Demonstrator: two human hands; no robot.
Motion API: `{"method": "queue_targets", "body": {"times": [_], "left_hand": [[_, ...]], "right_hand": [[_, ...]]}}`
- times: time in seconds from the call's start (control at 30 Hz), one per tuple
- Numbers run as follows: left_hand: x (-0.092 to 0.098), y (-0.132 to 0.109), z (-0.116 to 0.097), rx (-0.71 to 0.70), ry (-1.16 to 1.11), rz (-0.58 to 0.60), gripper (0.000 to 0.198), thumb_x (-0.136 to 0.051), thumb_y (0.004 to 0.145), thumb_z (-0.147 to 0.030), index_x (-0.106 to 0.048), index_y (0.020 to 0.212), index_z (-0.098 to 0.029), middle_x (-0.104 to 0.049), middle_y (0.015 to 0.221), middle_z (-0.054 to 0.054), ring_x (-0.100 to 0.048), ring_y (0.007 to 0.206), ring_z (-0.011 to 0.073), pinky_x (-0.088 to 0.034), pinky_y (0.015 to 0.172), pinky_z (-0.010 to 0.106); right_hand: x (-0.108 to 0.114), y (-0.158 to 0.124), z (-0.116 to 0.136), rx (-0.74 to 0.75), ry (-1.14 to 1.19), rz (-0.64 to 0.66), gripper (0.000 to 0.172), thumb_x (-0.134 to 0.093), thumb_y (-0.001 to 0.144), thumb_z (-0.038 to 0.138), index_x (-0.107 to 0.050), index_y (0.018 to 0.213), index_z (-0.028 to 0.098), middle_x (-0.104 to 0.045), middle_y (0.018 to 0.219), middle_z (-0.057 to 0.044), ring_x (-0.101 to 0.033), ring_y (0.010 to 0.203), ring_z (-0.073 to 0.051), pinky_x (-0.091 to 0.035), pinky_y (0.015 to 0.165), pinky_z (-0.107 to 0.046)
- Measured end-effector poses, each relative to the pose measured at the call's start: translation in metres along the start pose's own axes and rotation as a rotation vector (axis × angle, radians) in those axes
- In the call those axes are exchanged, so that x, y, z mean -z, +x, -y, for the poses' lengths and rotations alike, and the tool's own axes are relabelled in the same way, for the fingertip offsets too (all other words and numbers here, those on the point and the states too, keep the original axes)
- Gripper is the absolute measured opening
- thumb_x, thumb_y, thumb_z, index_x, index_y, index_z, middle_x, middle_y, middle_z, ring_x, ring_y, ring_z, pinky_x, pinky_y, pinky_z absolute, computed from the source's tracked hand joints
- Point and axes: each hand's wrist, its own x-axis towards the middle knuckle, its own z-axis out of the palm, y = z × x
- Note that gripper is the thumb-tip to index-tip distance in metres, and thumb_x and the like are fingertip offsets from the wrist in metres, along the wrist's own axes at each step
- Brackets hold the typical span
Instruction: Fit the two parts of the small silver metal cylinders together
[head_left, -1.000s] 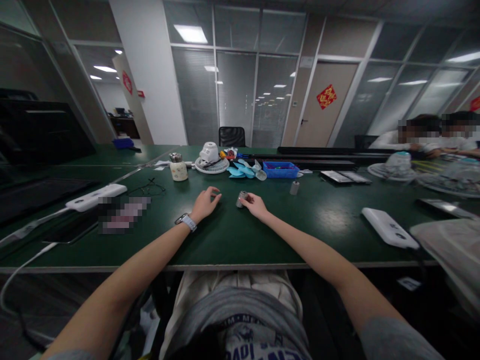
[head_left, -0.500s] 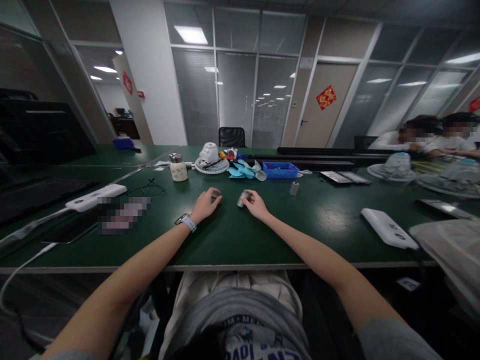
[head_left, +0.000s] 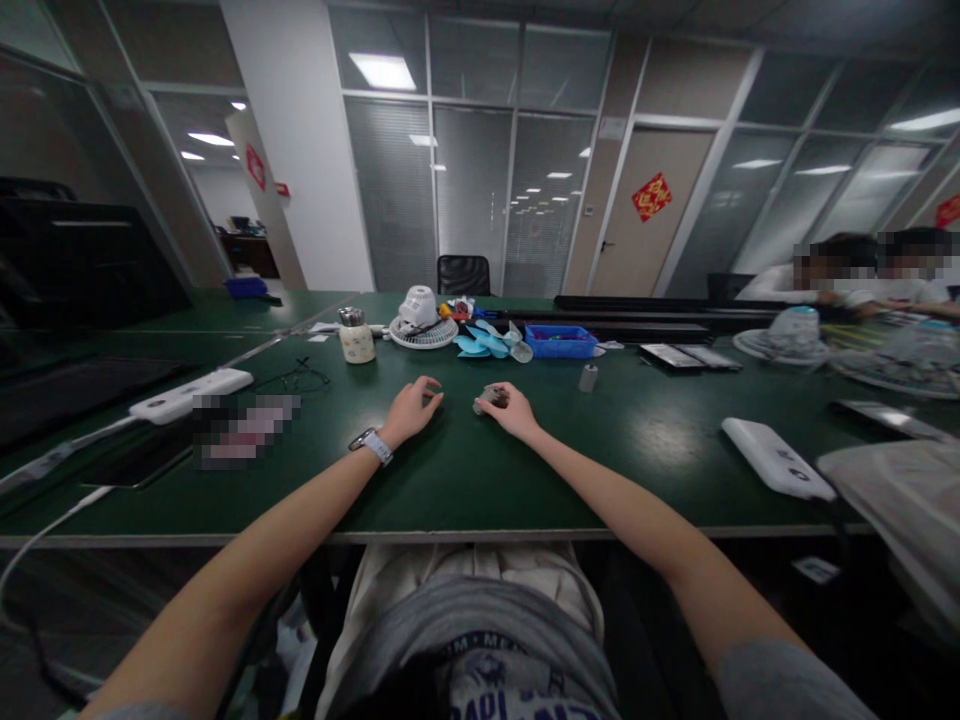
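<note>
My right hand (head_left: 517,412) grips a small grey metal cylinder (head_left: 486,401) between thumb and fingers, just over the green table (head_left: 465,480). The cylinder is tipped well over, and my fingers cover part of it. To its left, my left hand (head_left: 409,410) rests with its fingers curved and apart, holding nothing; a watch is on that wrist. A second grey cylinder (head_left: 588,377), with a small stub on top, stands upright farther right.
Behind my hands lie a cream jar (head_left: 357,344), a white fan part (head_left: 421,325), light-blue fan blades (head_left: 484,342) and a blue basket (head_left: 561,342). White power strips lie at left (head_left: 191,395) and right (head_left: 776,458). Two people sit at the far right.
The metal cylinder in my right hand has tilted from nearly upright to lying over, as the fingers shifted around it. My left hand has stayed in place.
</note>
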Motion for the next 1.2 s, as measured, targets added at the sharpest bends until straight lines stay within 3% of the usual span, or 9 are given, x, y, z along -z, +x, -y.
{"method": "queue_targets", "body": {"times": [0.27, 0.47, 0.7, 0.83, 0.93, 1.2], "left_hand": [[0.000, 0.001, 0.001, 0.004, -0.015, 0.012, 0.025, -0.052, 0.088, -0.036, -0.055, 0.107, -0.021, -0.073, 0.094, 0.007, -0.065, 0.094, 0.0259, -0.048, 0.081, 0.039], [0.000, 0.001, 0.002, -0.003, -0.028, 0.016, 0.026, -0.053, 0.088, -0.037, -0.055, 0.108, -0.022, -0.073, 0.095, 0.007, -0.065, 0.094, 0.0258, -0.048, 0.080, 0.039], [0.000, 0.001, 0.003, -0.006, -0.019, 0.007, 0.026, -0.053, 0.088, -0.036, -0.055, 0.108, -0.021, -0.073, 0.094, 0.007, -0.063, 0.094, 0.0266, -0.047, 0.080, 0.039], [-0.001, 0.001, 0.003, -0.010, -0.028, 0.007, 0.025, -0.054, 0.087, -0.035, -0.055, 0.108, -0.021, -0.073, 0.093, 0.006, -0.064, 0.092, 0.0253, -0.047, 0.079, 0.038], [-0.001, 0.000, 0.003, -0.017, -0.029, -0.004, 0.025, -0.054, 0.087, -0.034, -0.055, 0.108, -0.021, -0.072, 0.092, 0.006, -0.064, 0.092, 0.0250, -0.047, 0.080, 0.037], [-0.001, 0.001, 0.004, -0.016, -0.018, 0.003, 0.025, -0.053, 0.088, -0.034, -0.055, 0.108, -0.020, -0.072, 0.093, 0.007, -0.063, 0.090, 0.0255, -0.047, 0.079, 0.038]], "right_hand": [[0.006, 0.000, 0.002, -0.009, -0.104, -0.008, 0.042, -0.074, 0.070, 0.047, -0.065, 0.101, 0.019, -0.068, 0.100, -0.006, -0.064, 0.089, -0.018, -0.051, 0.081, -0.034], [0.011, 0.000, 0.000, 0.009, -0.088, 0.019, 0.052, -0.081, 0.063, 0.035, -0.063, 0.108, 0.017, -0.068, 0.101, -0.006, -0.064, 0.091, -0.018, -0.051, 0.083, -0.035], [0.009, 0.006, -0.010, 0.045, -0.005, 0.031, 0.041, -0.079, 0.064, 0.020, -0.065, 0.102, 0.017, -0.068, 0.104, -0.007, -0.065, 0.096, -0.018, -0.052, 0.087, -0.035], [0.003, 0.009, -0.013, 0.013, 0.174, 0.018, 0.043, -0.078, 0.063, 0.015, -0.063, 0.103, 0.015, -0.069, 0.101, -0.008, -0.066, 0.092, -0.017, -0.054, 0.085, -0.033], [0.002, 0.007, -0.007, 0.010, 0.221, 0.002, 0.041, -0.078, 0.065, 0.020, -0.064, 0.103, 0.015, -0.069, 0.098, -0.009, -0.066, 0.091, -0.017, -0.053, 0.083, -0.031], [0.013, -0.006, 0.018, 0.152, -0.132, -0.004, 0.043, -0.066, 0.079, 0.047, -0.066, 0.111, 0.017, -0.068, 0.093, -0.006, -0.060, 0.076, -0.015, -0.049, 0.071, -0.029]]}}
